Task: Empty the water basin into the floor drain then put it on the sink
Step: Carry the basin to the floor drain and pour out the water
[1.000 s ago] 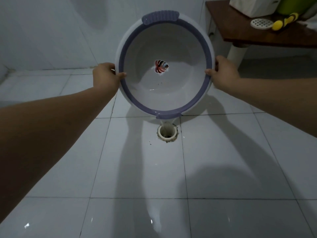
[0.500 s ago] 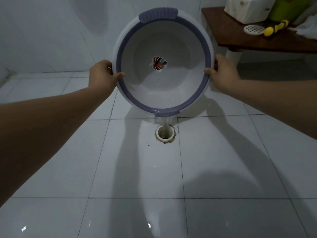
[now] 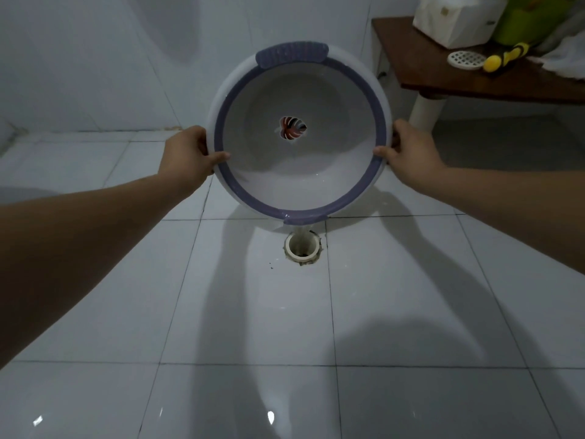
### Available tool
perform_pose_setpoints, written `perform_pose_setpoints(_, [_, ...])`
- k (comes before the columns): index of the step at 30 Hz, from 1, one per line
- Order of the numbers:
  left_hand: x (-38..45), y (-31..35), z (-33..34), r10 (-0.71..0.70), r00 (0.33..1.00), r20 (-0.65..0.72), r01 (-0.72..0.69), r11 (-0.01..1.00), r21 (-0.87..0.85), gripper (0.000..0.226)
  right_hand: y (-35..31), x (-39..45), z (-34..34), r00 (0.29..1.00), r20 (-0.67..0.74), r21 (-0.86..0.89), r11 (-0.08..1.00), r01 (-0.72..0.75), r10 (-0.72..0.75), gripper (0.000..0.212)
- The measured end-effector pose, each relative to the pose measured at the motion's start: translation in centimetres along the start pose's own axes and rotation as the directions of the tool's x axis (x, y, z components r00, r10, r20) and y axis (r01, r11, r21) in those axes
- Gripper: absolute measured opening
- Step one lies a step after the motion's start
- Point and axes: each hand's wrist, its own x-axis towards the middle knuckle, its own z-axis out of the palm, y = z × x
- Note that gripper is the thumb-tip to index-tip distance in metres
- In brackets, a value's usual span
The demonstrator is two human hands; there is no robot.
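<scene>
The basin [image 3: 300,172], white with a purple rim band, was held up off the floor, tipped steeply so its open side faced the camera. It was gripped at both sides: the left hand [image 3: 186,156] was closed on the left rim with the thumb hooked over the purple band, and the right hand [image 3: 408,153] was closed on the right rim, thumb on the band as well. Both arms were stretched forward. One purple handle tab [image 3: 291,55] sat at the top of the rim, the other at the bottom, lowest point. A thin stream of water [image 3: 302,231] was seen falling from the bottom tab into the drain [image 3: 302,247], an uncovered round hole in the white tiled floor [image 3: 221,312] directly below the basin's lower edge. Droplets were left on the lower inner wall. A red and blue leaf-shaped sticker [image 3: 292,128] was seen at the centre of the basin's bottom. A few dark specks lay on the tile just left of the drain. At upper right a brown table [image 3: 421,71] carried a white box [image 3: 456,20], a green container [image 3: 538,17], a round white drain cover [image 3: 466,59] and a yellow-handled tool [image 3: 503,57] just beside the cover. No sink was visible.
</scene>
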Motion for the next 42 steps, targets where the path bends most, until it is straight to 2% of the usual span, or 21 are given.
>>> perform_pose_setpoints(6, [-1.1, -1.4, 1.0, 0.003, 0.999, 0.052, -0.003, 1.0, -0.005, 0.028, 1.1, -1.3, 0.9, 0.999, 0.032, -0.005, 1.0, 0.022, -0.022, 0.031])
perform_pose_setpoints(18, [-3.0, -4.1, 2.8, -0.019, 0.987, 0.162, 0.017, 1.0, 0.014, 0.038, 4.3, -3.3, 3.0, 0.995, 0.089, -0.048, 0.998, 0.046, -0.042, 0.033])
perform_pose_setpoints(25, [-4.3, -4.7, 2.6, 0.025, 0.981, 0.193, -0.032, 0.999, 0.033, 0.038, 5.2, -5.0, 3.5, 0.994, 0.075, -0.028, 0.997, 0.079, -0.076, 0.031])
perform_pose_setpoints(30, [-5.4, -5.6, 2.0, 0.086, 0.971, 0.223, -0.12, 0.983, 0.141, 0.032, 5.4, -6.3, 3.5, 0.99, 0.079, -0.004, 0.993, 0.116, -0.115, 0.031])
perform_pose_setpoints(37, [-6.8, -6.0, 2.7, 0.17, 0.971, 0.17, -0.188, 0.977, 0.096, 0.012, 6.2, -7.0, 4.5, 0.993, 0.028, 0.016, 0.994, 0.111, -0.111, 0.024])
perform_pose_setpoints(42, [-7.2, -6.1, 2.9, 0.211, 0.97, 0.123, -0.227, 0.963, 0.144, 0.022, 6.5, -7.5, 5.3, 0.997, -0.024, 0.089, 0.993, 0.078, -0.076, 0.011])
